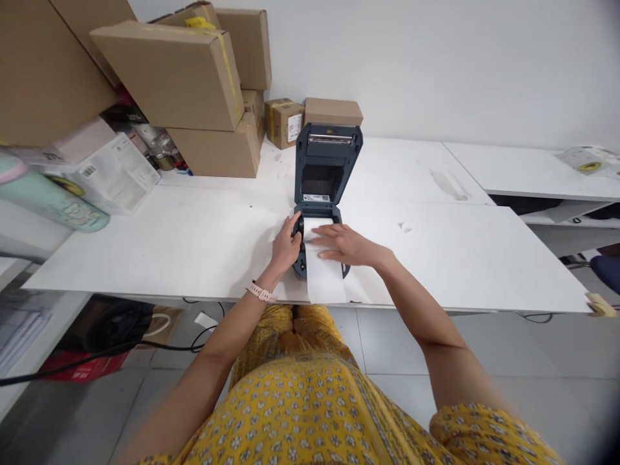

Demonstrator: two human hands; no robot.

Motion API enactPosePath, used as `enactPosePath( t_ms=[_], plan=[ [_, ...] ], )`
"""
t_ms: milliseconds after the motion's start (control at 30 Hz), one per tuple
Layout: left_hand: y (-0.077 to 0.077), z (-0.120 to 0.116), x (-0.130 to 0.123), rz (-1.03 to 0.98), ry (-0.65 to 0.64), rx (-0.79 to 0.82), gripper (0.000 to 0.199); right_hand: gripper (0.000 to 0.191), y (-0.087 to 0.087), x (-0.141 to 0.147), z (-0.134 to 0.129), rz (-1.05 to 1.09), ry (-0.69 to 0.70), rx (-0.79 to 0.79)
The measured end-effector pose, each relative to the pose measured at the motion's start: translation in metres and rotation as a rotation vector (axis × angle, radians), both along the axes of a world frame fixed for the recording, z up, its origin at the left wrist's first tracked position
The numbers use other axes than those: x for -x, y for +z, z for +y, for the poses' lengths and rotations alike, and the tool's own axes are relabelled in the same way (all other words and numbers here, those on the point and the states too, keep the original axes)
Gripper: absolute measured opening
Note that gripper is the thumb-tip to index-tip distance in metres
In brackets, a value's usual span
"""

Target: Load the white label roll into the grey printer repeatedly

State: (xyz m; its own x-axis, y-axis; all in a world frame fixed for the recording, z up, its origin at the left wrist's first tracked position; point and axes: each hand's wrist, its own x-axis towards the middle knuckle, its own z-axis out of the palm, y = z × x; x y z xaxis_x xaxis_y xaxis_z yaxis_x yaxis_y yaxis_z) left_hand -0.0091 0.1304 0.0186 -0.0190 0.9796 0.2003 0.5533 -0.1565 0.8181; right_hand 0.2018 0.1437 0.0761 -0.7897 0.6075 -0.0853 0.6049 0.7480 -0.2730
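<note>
A dark blue-grey label printer (pixel 329 168) stands on the white table with its lid raised. White label paper (pixel 327 284) lies in its base and runs out over the front toward the table edge. My left hand (pixel 287 244) grips the left side of the printer's base, fingers curled at a black part inside the rim. Flat on the paper, with fingers spread and pointing left, rests my right hand (pixel 346 245). The roll end of the paper is partly hidden by my fingers.
Cardboard boxes (pixel 169 77) are stacked at the back left, with a small taped box (pixel 285 123) behind the printer. A mint green bottle (pixel 53 197) lies at the left. White paper scraps (pixel 405 227) sit on the table (pixel 460 258) at right. A black cable (pixel 145 347) hangs below.
</note>
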Motion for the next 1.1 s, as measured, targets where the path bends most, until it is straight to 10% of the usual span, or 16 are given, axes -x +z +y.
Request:
enactPosePath(
  t_ms=[167, 300, 500, 633, 800, 1100],
  plan=[
    [0.008, -0.016, -0.012, 0.192, -0.147, -0.178, 0.044, 0.058, -0.019, -0.009, -0.052, 0.106, -0.112, 0.025],
    [0.013, -0.033, -0.019, 0.370, -0.467, -0.099, 0.047, 0.048, 0.003, -0.021, -0.059, 0.179, -0.056, 0.168],
    [0.014, -0.042, -0.011, 0.549, -0.595, -0.083, 0.058, 0.047, 0.060, -0.050, 0.007, 0.587, -0.329, -0.027],
    [0.014, -0.044, -0.004, 0.587, -0.633, -0.099, 0.063, 0.067, 0.072, -0.041, 0.085, 0.836, -0.500, -0.334],
    [0.010, -0.045, 0.001, 0.626, -0.658, -0.161, 0.068, 0.088, 0.079, -0.011, 0.154, 0.837, -0.458, -0.341],
    [-0.017, -0.053, -0.003, 0.701, -0.581, -0.468, 0.055, 0.078, 0.087, 0.006, 0.134, 0.888, -0.469, -0.291]
  ],
)
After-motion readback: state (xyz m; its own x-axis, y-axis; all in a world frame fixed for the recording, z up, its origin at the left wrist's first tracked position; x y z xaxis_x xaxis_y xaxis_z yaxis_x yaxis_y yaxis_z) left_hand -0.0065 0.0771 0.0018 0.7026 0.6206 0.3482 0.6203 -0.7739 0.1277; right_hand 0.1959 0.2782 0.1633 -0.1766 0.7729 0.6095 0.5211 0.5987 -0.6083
